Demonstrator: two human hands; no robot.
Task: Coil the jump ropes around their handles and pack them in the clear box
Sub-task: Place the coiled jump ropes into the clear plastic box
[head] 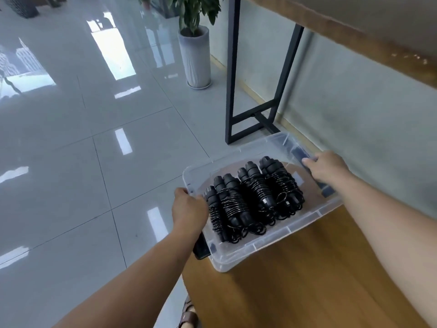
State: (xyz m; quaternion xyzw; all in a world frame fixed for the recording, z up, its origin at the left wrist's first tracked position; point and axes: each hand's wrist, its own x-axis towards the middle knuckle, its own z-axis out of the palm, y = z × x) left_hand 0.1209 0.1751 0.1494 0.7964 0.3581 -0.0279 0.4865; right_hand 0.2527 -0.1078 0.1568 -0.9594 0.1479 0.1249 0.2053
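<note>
Loads of glossy grey tile floor (82, 138) here, with a potted plant (195, 43) and a black table frame (257, 74) by the wall. Closer in, a wooden surface (295, 280) has the clear box (267, 245) sitting on its edge, partly overhanging. Inside are the jump ropes (255, 197), coiled round their handles, side by side. Left hand (189, 209) has fingers curled over the box's left rim; right hand (327, 169) grips the far right rim.

Glossy grey tiled floor (82, 138) reflects window light; potted plant (196, 43) beside black-framed wooden table (331, 24).
</note>
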